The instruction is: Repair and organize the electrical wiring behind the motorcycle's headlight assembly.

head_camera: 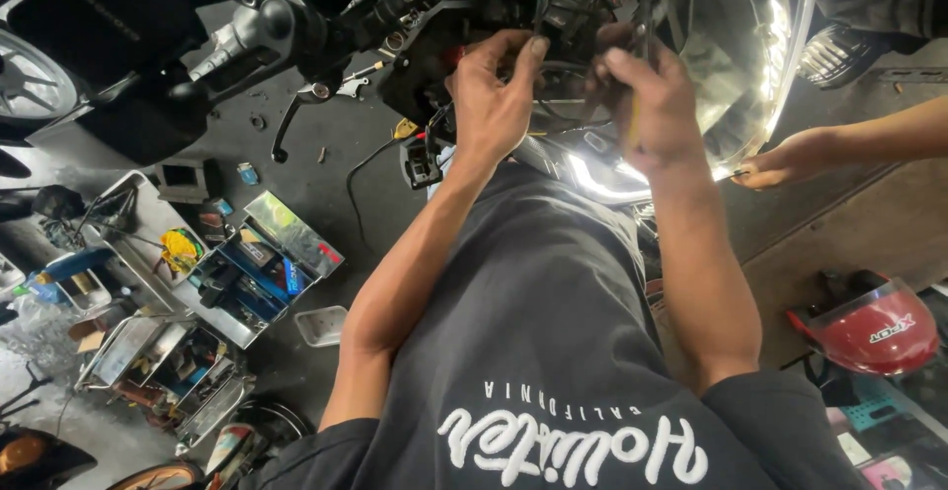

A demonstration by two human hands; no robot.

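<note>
Head view, upper centre of the frame: left hand (491, 95) and right hand (647, 105) pinch thin, limp black wiring (558, 16) beside the clear headlight lens (765, 55). Likely light and delicate; best gripped at its connectors.

Things lying around on the workshop floor

An open metal toolbox (259, 275) sits on the grey floor (326, 169) at the left, with its trays folded out and full of small tools and boxes. A yellow rag (180, 249) lies in one tray. Just beside the toolbox is a small white tray (321, 325). A second metal toolbox (163, 367) stands below it, also open. A red helmet (874, 327) with a clear visor rests on the floor at the right. A wheel (28, 80) shows at the top left corner. Another person's hand (785, 162) reaches in from the right side.
</note>
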